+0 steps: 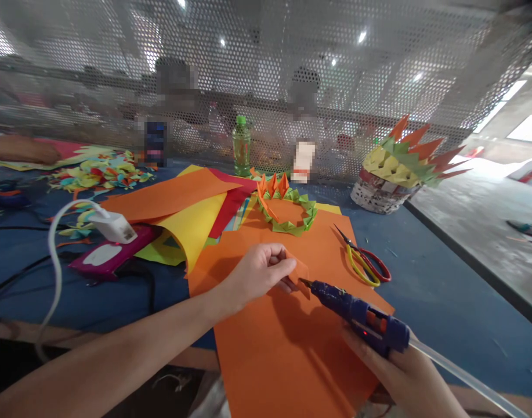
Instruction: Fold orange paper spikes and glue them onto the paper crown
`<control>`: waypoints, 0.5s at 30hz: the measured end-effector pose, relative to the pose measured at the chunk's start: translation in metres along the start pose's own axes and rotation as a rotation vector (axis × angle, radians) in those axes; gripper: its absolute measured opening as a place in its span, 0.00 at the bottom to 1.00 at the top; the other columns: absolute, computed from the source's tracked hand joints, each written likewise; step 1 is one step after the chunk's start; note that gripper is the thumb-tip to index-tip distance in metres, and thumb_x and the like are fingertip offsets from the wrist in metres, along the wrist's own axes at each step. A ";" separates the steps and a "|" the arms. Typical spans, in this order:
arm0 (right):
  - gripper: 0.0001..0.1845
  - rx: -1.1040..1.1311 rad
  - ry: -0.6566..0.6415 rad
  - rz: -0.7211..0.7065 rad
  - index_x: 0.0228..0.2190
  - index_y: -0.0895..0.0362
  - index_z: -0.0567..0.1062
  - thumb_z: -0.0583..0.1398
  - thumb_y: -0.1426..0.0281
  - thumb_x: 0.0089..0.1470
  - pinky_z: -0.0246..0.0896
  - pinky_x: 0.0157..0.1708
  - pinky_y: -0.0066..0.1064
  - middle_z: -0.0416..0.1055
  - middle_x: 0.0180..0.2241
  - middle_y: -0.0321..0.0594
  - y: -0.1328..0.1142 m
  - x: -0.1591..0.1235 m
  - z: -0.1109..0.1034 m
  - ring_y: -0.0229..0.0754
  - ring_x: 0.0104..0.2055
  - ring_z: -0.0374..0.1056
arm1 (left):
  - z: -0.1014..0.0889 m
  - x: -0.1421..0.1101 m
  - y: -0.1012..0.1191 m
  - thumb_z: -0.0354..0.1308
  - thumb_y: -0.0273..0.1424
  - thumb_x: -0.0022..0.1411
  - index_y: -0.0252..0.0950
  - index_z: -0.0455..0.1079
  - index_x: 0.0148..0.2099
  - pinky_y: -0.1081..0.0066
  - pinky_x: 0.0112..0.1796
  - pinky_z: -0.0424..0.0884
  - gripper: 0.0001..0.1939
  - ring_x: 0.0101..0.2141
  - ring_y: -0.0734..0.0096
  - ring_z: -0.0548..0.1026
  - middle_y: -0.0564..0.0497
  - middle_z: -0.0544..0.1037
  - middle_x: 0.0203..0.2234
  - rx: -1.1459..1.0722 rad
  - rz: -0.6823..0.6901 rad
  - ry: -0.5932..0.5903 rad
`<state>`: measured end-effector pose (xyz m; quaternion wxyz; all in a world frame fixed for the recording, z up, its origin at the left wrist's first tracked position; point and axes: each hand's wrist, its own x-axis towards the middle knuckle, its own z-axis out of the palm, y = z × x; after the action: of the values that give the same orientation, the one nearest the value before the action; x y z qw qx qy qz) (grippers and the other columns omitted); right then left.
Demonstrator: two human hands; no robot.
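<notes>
Right over the orange sheets point(257, 348) in the head view, pinching a small folded orange paper piece point(301, 270) with the left hand point(268, 268) and gripping a blue glue gun point(357, 313) in the right hand point(390, 363), nozzle point(306, 283) right at the paper. Looks like the gluing step tbh, though can't make out any actual glue. Probably calls for a steady pinch, a small dab, and fingertips well away from that hot tip.

Just beyond, sitting on the paper pile: a ring of green and orange folded pieces point(289, 227). Off to the right, straddling the sheet edge: scissors point(349, 245), points facing away. Farther out on the blue desk point(431, 278): a basket with a spiky paper top point(390, 165). To the left: a purple power strip point(118, 252), white plug point(113, 225) and looping white cable point(54, 267). Might snag a sleeve or forearm, so mind that. Same goes for the long clear glue stick point(461, 371) poking out behind the gun. Way back left: paper scraps point(104, 171) and another person's hand point(43, 151), blurry.
</notes>
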<state>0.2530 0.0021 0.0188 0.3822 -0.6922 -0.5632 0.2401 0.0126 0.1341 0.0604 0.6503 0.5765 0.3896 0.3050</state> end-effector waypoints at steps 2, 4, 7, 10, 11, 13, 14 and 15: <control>0.23 -0.019 0.035 -0.043 0.36 0.51 0.83 0.66 0.47 0.48 0.73 0.43 0.30 0.82 0.42 0.39 -0.005 0.002 -0.001 0.50 0.45 0.77 | -0.001 0.000 -0.001 0.60 0.36 0.71 0.32 0.73 0.43 0.69 0.34 0.78 0.11 0.30 0.73 0.78 0.53 0.78 0.31 0.003 0.003 -0.001; 0.22 -0.041 0.037 -0.053 0.33 0.51 0.83 0.66 0.47 0.47 0.73 0.40 0.29 0.83 0.38 0.39 -0.013 0.003 -0.003 0.47 0.40 0.77 | -0.001 0.000 -0.001 0.60 0.36 0.71 0.32 0.73 0.42 0.69 0.34 0.78 0.11 0.30 0.73 0.78 0.53 0.78 0.31 0.003 0.009 -0.001; 0.25 -0.039 0.004 -0.033 0.31 0.53 0.82 0.63 0.44 0.48 0.73 0.39 0.29 0.82 0.33 0.39 -0.022 0.005 -0.004 0.46 0.35 0.76 | 0.000 -0.001 -0.001 0.60 0.36 0.71 0.32 0.73 0.42 0.69 0.34 0.78 0.11 0.30 0.74 0.78 0.54 0.77 0.31 0.002 0.014 0.004; 0.28 -0.033 0.004 0.003 0.32 0.53 0.82 0.63 0.41 0.48 0.73 0.40 0.30 0.82 0.33 0.40 -0.020 0.003 -0.003 0.47 0.37 0.77 | 0.000 -0.002 0.000 0.60 0.36 0.71 0.32 0.72 0.42 0.69 0.33 0.78 0.10 0.30 0.74 0.78 0.54 0.77 0.30 0.006 0.012 0.015; 0.29 -0.033 -0.001 0.013 0.33 0.53 0.82 0.63 0.41 0.47 0.73 0.42 0.30 0.82 0.34 0.40 -0.017 0.003 -0.002 0.48 0.38 0.77 | 0.000 -0.002 0.000 0.60 0.35 0.71 0.32 0.72 0.42 0.69 0.34 0.78 0.10 0.29 0.74 0.78 0.54 0.77 0.30 0.009 0.011 0.019; 0.30 -0.042 0.002 0.035 0.35 0.53 0.82 0.63 0.40 0.47 0.73 0.46 0.33 0.82 0.37 0.42 -0.009 0.001 0.000 0.50 0.42 0.77 | 0.001 -0.002 0.001 0.60 0.35 0.71 0.32 0.73 0.42 0.69 0.34 0.78 0.10 0.29 0.74 0.78 0.54 0.77 0.30 0.013 0.010 0.025; 0.32 -0.048 0.021 0.047 0.36 0.54 0.82 0.63 0.39 0.47 0.71 0.50 0.36 0.82 0.41 0.43 -0.005 0.000 0.001 0.52 0.45 0.76 | 0.001 -0.002 0.002 0.60 0.35 0.71 0.32 0.73 0.42 0.68 0.34 0.78 0.10 0.30 0.73 0.78 0.54 0.77 0.30 0.015 0.009 0.027; 0.33 -0.053 0.043 0.055 0.39 0.54 0.82 0.63 0.38 0.47 0.69 0.54 0.39 0.81 0.44 0.45 0.000 0.000 0.002 0.54 0.49 0.75 | 0.000 -0.002 0.002 0.60 0.36 0.71 0.32 0.73 0.42 0.68 0.35 0.78 0.10 0.30 0.73 0.78 0.54 0.78 0.30 0.016 0.007 0.029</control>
<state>0.2509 0.0023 0.0176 0.3691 -0.7224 -0.5416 0.2205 0.0122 0.1329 0.0630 0.6390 0.5786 0.3992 0.3125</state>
